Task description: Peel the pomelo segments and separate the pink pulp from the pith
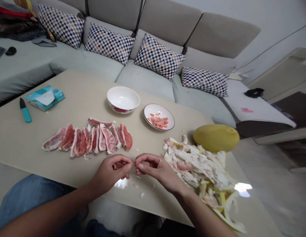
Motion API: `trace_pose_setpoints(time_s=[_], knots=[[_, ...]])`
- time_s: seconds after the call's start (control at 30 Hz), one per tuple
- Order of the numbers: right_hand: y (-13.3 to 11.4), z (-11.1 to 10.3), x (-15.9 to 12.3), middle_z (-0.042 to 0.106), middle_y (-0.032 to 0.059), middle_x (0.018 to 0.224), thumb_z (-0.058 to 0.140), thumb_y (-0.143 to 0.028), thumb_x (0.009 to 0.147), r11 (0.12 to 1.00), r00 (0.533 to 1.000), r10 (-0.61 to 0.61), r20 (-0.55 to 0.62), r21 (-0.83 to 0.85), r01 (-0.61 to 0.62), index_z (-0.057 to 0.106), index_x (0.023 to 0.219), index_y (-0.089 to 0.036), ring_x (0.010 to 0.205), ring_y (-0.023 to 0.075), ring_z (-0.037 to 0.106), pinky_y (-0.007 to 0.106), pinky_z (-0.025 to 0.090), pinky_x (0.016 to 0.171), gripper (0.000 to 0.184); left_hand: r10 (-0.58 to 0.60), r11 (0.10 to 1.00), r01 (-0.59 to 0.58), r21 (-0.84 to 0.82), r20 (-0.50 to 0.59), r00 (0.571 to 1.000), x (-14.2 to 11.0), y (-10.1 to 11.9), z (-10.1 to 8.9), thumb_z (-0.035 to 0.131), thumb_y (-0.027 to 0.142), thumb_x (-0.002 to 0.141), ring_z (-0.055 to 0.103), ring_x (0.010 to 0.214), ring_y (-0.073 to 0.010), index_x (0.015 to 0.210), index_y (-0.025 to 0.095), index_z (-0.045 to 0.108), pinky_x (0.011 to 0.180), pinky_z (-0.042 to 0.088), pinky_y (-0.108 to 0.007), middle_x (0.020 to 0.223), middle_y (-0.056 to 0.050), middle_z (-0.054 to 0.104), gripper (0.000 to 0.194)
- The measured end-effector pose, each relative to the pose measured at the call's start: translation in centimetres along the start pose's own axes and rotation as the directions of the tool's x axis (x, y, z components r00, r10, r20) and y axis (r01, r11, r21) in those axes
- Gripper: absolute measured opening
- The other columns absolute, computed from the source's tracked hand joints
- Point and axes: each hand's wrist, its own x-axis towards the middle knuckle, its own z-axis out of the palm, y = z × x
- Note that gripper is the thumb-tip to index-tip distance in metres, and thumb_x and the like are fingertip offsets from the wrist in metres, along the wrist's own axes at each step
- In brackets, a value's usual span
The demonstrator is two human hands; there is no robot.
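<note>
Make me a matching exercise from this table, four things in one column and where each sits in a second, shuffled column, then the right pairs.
Things:
1. knife
2. whole pomelo
3. peel pile
4. pomelo segments

Places:
A. beside the right hand
B. in a row beyond the left hand
C. at the table's far left, by the tissue pack
D. at the right edge, behind the peels

Pairs: 1-C, 2-D, 3-A, 4-B
</note>
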Motion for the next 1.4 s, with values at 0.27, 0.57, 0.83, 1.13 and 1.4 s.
trace_pose_setpoints(time_s=[0.27, 0.57, 0.83, 1.13, 1.4], knots=[[0.9, -1.4, 0.9, 0.068, 0.0001, 0.078, 0.079, -0.037, 0.072, 0.991, 0.999, 0.052, 0.004, 0.119, -0.053, 0.072, 0.088, -0.018, 0.075, 0.0111, 0.065, 0.028, 0.053, 0.081, 0.026, -0.037, 0.999, 0.037, -0.014, 0.010, 0.999, 0.8, -0.6, 0.1, 0.063, 0.032, 0.080, 0.061, 0.055, -0.0123, 0.081, 0.016, 0.065, 0.054, 0.046, -0.022, 0.058, 0.002, 0.063, 0.016], [2.0, -1.0, 1.4, 0.068, 0.0007, 0.076, 0.081, -0.030, 0.072, 0.925, 0.994, 0.108, 0.035, 0.362, -0.113, 0.073, 0.090, -0.014, 0.071, 0.0086, 0.065, 0.021, 0.056, 0.074, 0.025, -0.077, 0.996, 0.078, -0.036, 0.048, 0.996, 0.9, -1.1, 0.2, 0.063, 0.031, 0.078, 0.060, 0.055, -0.0123, 0.077, 0.017, 0.064, 0.055, 0.045, -0.023, 0.059, 0.002, 0.063, 0.014], [2.7, 0.1, 1.5, 0.065, -0.0011, 0.072, 0.083, -0.025, 0.069, 0.816, 0.988, 0.128, 0.086, 0.557, -0.154, 0.073, 0.087, -0.012, 0.061, 0.0050, 0.063, 0.013, 0.055, 0.064, 0.024, -0.088, 0.995, 0.091, -0.042, 0.067, 0.994, 0.7, -0.5, 0.4, 0.063, 0.031, 0.075, 0.057, 0.052, -0.0117, 0.072, 0.017, 0.061, 0.054, 0.044, -0.023, 0.056, 0.002, 0.061, 0.015], [2.6, 0.0, 1.2, 0.070, 0.0028, 0.087, 0.084, -0.023, 0.068, 0.775, 0.994, 0.100, 0.049, 0.623, -0.109, 0.074, 0.086, -0.012, 0.063, 0.0043, 0.064, 0.011, 0.056, 0.063, 0.023, -0.077, 0.994, 0.083, -0.073, 0.074, 0.994, 0.7, -0.8, 0.3, 0.061, 0.027, 0.076, 0.057, 0.052, -0.0113, 0.074, 0.017, 0.059, 0.053, 0.043, -0.023, 0.056, 0.003, 0.061, 0.011], [3.2, -1.0, 0.8, 0.070, 0.0018, 0.084, 0.084, -0.025, 0.068, 0.780, 0.996, 0.091, 0.012, 0.620, -0.078, 0.073, 0.085, -0.015, 0.066, 0.0047, 0.064, 0.011, 0.055, 0.065, 0.023, -0.110, 0.992, 0.112, -0.057, 0.049, 0.993, 0.9, -0.8, 0.2, 0.063, 0.029, 0.073, 0.058, 0.051, -0.0117, 0.072, 0.017, 0.060, 0.053, 0.044, -0.023, 0.056, 0.003, 0.060, 0.012]])
